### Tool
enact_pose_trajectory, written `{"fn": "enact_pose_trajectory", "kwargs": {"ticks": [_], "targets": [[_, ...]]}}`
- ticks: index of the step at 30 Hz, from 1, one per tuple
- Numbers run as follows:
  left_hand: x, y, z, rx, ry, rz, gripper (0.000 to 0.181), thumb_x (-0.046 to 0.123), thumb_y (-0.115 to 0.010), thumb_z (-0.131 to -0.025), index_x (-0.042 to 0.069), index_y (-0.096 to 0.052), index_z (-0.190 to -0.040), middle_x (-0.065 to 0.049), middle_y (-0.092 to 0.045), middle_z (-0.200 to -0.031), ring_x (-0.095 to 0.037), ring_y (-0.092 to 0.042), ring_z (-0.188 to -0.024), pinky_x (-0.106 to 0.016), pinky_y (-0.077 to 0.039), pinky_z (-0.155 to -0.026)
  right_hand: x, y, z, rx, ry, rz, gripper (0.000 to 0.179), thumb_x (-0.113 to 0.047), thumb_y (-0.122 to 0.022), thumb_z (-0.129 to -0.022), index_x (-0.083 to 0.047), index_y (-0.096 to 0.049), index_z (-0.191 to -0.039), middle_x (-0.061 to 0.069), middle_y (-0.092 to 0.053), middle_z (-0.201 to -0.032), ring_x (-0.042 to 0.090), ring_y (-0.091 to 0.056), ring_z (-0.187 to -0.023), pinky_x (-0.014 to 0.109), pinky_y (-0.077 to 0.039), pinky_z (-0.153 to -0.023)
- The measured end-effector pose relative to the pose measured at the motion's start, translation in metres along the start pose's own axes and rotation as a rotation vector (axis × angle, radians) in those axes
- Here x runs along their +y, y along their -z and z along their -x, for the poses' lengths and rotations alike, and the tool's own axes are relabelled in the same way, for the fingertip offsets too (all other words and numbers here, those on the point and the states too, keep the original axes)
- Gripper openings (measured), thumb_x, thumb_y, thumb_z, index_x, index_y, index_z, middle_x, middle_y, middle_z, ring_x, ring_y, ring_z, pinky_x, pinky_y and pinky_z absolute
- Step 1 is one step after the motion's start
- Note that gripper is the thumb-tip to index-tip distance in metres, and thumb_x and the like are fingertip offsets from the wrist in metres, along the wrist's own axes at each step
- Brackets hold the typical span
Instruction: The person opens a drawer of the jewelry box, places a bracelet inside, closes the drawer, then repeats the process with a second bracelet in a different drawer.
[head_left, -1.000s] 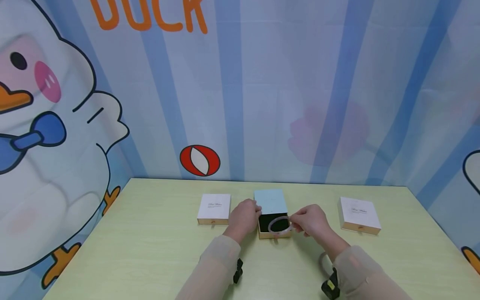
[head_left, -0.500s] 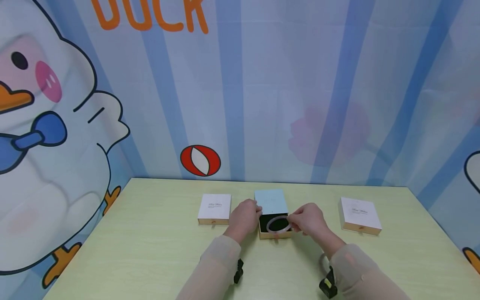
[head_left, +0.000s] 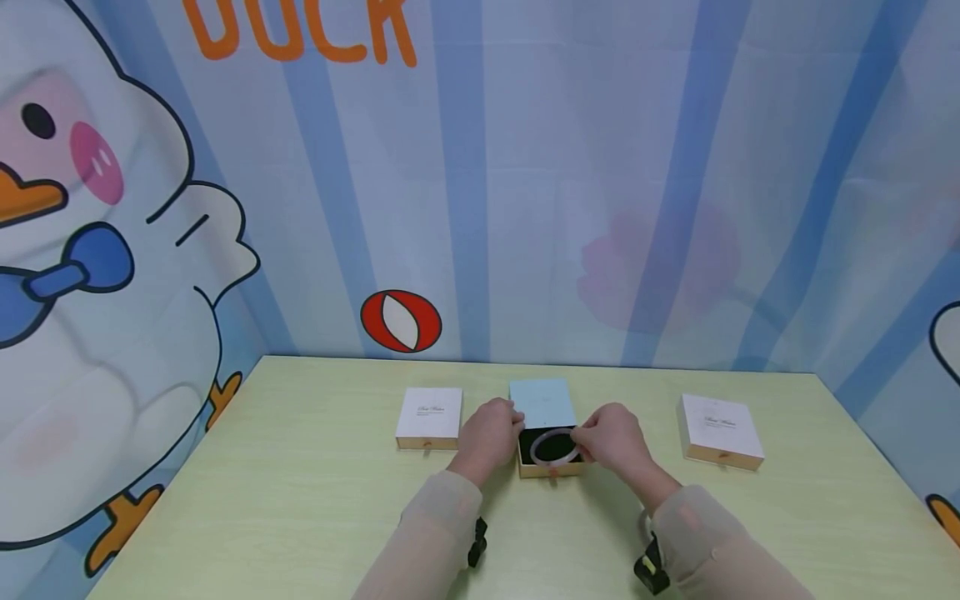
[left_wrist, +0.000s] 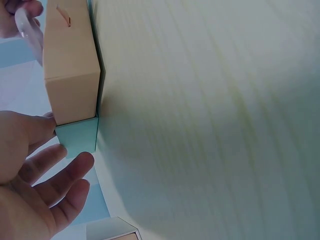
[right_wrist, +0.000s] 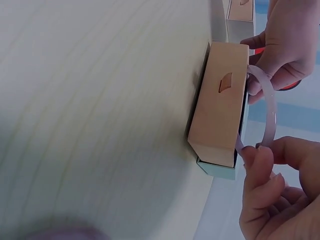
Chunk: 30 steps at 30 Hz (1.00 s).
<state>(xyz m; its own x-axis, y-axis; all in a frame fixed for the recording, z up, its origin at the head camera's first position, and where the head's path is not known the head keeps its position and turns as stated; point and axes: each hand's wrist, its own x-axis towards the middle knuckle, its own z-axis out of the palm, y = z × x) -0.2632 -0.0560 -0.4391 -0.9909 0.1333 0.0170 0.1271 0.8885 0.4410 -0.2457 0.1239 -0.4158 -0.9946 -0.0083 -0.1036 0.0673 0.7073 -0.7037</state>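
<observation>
A pale pinkish bangle [head_left: 555,447] is pinched between the thumb and finger of my right hand [head_left: 617,435], tilted over the dark-lined drawer [head_left: 551,472] of a light-blue gift box [head_left: 542,402]. The drawer is pulled out toward me. My left hand [head_left: 491,432] grips the box's left side, thumb on top and fingers at the side of the blue sleeve [left_wrist: 79,136]. In the right wrist view, the bangle [right_wrist: 270,110] stands at a slant, its lower part hidden behind the drawer's front [right_wrist: 220,100]. A short ribbon pull [right_wrist: 226,82] sticks out of that front.
A white box [head_left: 430,412] stands left of my left hand, and another white box [head_left: 720,425] at the right. Under my right forearm lies a second pale ring [head_left: 645,525], partly hidden. A printed curtain [head_left: 525,183] hangs behind the table [head_left: 300,483].
My right hand has moved slightly left, bringing the bangle further over the drawer. My left hand and the box have stayed in place.
</observation>
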Motion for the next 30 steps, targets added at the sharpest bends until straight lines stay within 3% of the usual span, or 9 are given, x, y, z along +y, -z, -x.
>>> {"fn": "enact_pose_trajectory", "kwargs": {"ticks": [9, 18, 25, 30], "targets": [[-0.001, -0.001, 0.0, 0.002, 0.0, 0.002, 0.025, 0.021, -0.059, -0.093, 0.016, -0.069, -0.116, -0.002, -0.06, -0.13, -0.021, -0.056, -0.12, -0.036, -0.05, -0.096, -0.003, -0.003, 0.0, 0.013, -0.001, 0.116, 0.034, -0.013, -0.061, -0.079, -0.008, -0.057, -0.045, -0.001, -0.051, -0.041, 0.01, -0.036, -0.039, 0.021, -0.027, -0.039], [-0.001, -0.001, -0.001, 0.008, 0.002, 0.012, 0.025, 0.021, -0.059, -0.093, 0.017, -0.069, -0.116, -0.002, -0.06, -0.131, -0.021, -0.056, -0.12, -0.036, -0.05, -0.096, -0.009, -0.006, -0.002, 0.015, -0.022, 0.192, 0.045, -0.018, -0.064, -0.08, -0.016, -0.04, -0.043, -0.006, -0.033, -0.041, 0.008, -0.03, -0.039, 0.02, -0.02, -0.038], [0.0, 0.0, -0.001, 0.006, -0.005, 0.0, 0.025, 0.021, -0.059, -0.094, 0.017, -0.069, -0.116, -0.002, -0.059, -0.131, -0.021, -0.056, -0.12, -0.036, -0.051, -0.095, -0.014, -0.008, -0.002, 0.016, -0.042, 0.276, 0.045, -0.02, -0.065, -0.082, -0.017, -0.039, -0.046, -0.007, -0.031, -0.044, 0.009, -0.032, -0.04, 0.02, -0.021, -0.037], [0.0, -0.001, -0.001, 0.008, -0.002, 0.003, 0.024, 0.021, -0.059, -0.093, 0.017, -0.07, -0.115, -0.002, -0.06, -0.131, -0.021, -0.056, -0.12, -0.037, -0.051, -0.096, -0.017, -0.009, -0.002, 0.017, -0.034, 0.325, 0.04, -0.022, -0.067, -0.084, -0.014, -0.046, -0.05, -0.005, -0.04, -0.047, 0.01, -0.038, -0.043, 0.021, -0.027, -0.038]]}}
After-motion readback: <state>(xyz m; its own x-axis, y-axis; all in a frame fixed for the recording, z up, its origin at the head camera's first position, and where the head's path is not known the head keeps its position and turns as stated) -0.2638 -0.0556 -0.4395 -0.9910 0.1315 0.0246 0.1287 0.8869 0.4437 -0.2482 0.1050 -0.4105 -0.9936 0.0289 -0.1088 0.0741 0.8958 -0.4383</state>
